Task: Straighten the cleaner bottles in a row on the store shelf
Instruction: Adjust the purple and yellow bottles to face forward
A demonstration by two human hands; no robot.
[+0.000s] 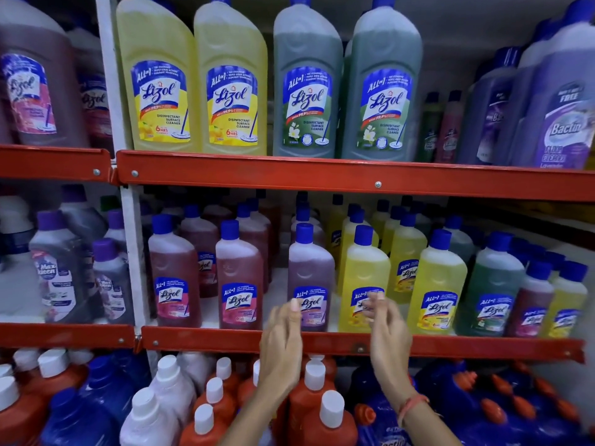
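Observation:
On the middle shelf stands a front row of Lizol cleaner bottles with blue caps: two reddish ones, a purple one, two yellow ones and a green one. My left hand is raised in front of the shelf edge, fingers apart, its fingertips at the lower left of the purple bottle's label. My right hand hovers in front of the nearer yellow bottle's label, fingers loosely curled, holding nothing. More bottles stand in rows behind.
The top shelf carries large yellow and green Lizol bottles and purple Bactin bottles. Below, red bottles with white caps and blue jugs crowd the bottom. A white upright post divides the shelf bays; Max Kleen bottles stand left.

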